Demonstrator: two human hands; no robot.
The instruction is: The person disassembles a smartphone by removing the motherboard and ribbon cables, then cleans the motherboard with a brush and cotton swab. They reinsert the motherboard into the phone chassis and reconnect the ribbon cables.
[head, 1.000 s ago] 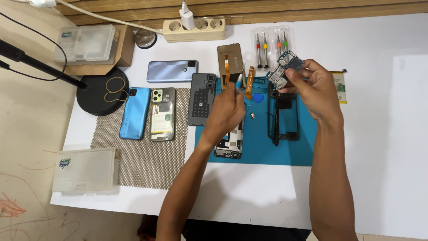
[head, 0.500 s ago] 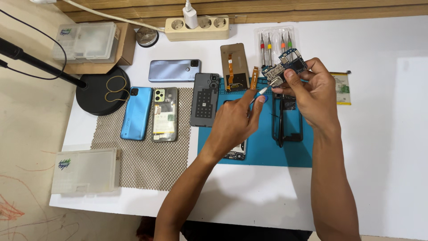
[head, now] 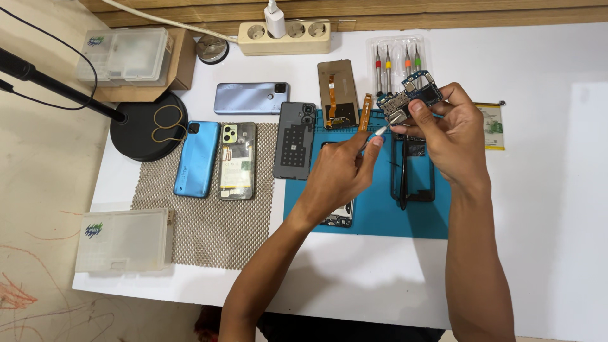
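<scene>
The right hand (head: 453,136) pinches a small blue phone circuit board (head: 411,96) between thumb and fingers, holding it up above the blue work mat (head: 380,215). The left hand (head: 345,171) grips a thin white-tipped tool (head: 379,132) in closed fingers, its tip just beside the board's lower edge, with an orange flex cable (head: 365,113) right behind it.

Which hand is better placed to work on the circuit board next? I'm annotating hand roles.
Probably the left hand: its white-tipped tool points right at the circuit board, while the right hand is busy holding that board above the blue mat.
</scene>
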